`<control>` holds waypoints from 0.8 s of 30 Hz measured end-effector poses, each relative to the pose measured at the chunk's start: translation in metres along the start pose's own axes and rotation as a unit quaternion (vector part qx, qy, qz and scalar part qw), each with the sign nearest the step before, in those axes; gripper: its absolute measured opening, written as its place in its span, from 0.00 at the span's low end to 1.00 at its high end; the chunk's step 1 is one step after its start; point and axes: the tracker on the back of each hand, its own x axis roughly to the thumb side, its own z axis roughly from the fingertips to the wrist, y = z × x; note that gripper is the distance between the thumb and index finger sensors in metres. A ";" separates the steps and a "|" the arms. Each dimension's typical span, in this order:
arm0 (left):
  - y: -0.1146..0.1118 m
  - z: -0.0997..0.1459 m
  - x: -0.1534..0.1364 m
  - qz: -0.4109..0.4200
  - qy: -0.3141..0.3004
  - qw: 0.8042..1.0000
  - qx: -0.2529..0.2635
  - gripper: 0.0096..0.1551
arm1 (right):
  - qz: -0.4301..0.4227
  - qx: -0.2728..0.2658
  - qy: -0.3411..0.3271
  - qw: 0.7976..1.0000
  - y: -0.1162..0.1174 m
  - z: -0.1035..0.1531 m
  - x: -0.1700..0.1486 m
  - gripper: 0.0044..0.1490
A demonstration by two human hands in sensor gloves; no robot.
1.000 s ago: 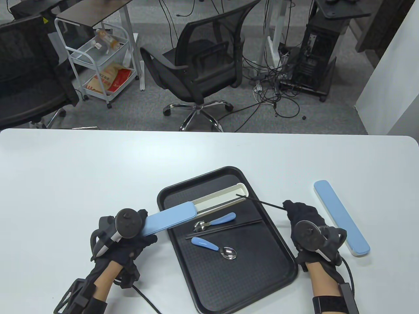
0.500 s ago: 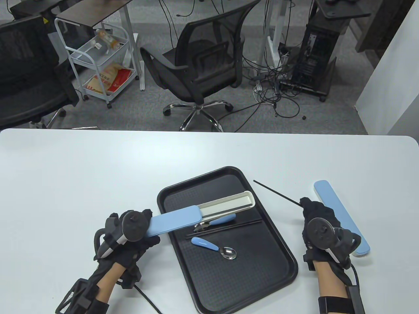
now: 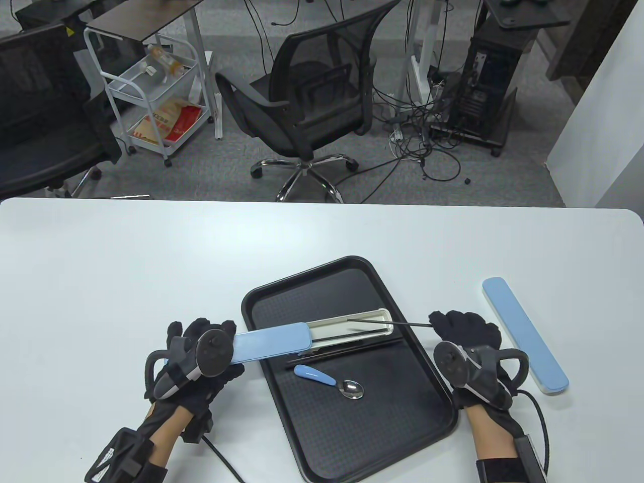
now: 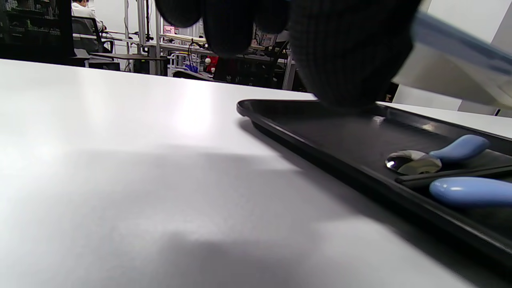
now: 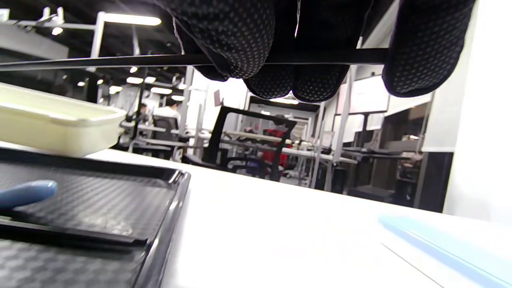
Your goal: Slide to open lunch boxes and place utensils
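My left hand (image 3: 201, 352) grips the blue lid end of a slid-open utensil case (image 3: 271, 341), held above the black tray (image 3: 397, 443); its cream tray part (image 3: 375, 329) sticks out to the right. My right hand (image 3: 460, 327) pinches a black chopstick (image 3: 382, 322) whose tip lies over the open cream part; the chopstick also shows in the right wrist view (image 5: 120, 61). A blue-handled spoon (image 3: 329, 381) and a black chopstick (image 3: 347, 352) lie on the tray. A second blue-handled utensil (image 4: 440, 154) shows in the left wrist view.
A second blue case (image 3: 526, 334), closed, lies on the white table (image 3: 126, 261) right of my right hand. Office chairs and a cart stand beyond the table's far edge.
My right hand swung the chopstick from out over the table back left, bringing its tip over the open case. My left hand shifted the case slightly right and nearer.
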 end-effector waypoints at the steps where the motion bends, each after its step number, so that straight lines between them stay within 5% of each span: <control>1: 0.000 0.000 0.001 -0.002 -0.002 1.000 0.002 0.55 | 0.004 0.000 -0.007 1.000 0.000 0.000 0.005 0.27; 24: -0.005 0.004 0.022 -0.045 -0.050 0.998 0.005 0.55 | 0.015 -0.008 -0.141 0.990 -0.008 0.007 0.077 0.26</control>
